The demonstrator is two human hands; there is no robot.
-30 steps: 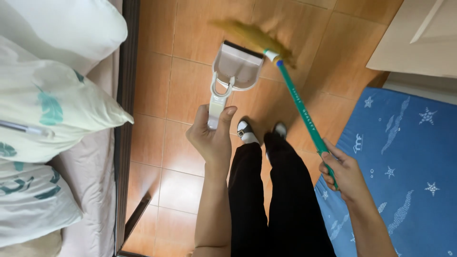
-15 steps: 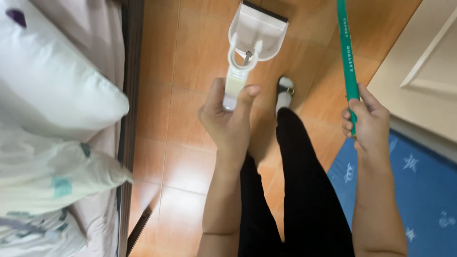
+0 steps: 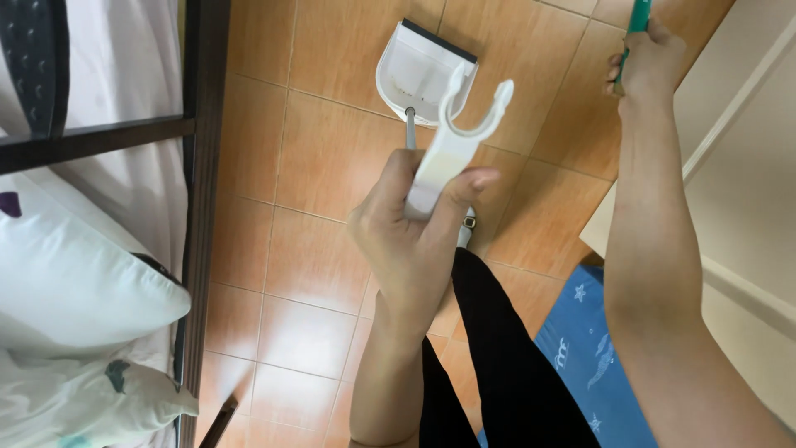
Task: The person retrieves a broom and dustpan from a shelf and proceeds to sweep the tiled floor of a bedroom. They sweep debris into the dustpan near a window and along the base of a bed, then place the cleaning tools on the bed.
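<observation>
The left hand (image 3: 414, 224) is raised at centre, fingers (image 3: 464, 187) curled closed, forearm upright. The right hand (image 3: 651, 58) is clenched high at the frame's top, its arm fully extended.

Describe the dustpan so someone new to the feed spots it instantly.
Start at the orange tiled floor right of the bed frame. The left hand grips a white handle leading to the dustpan. It alone is a white scoop with a dark front lip.

Orange tiled floor (image 3: 315, 241), blue star-patterned mat (image 3: 580, 357) lying on it, white pillows (image 3: 75, 290) on bed (image 3: 124, 66)
</observation>
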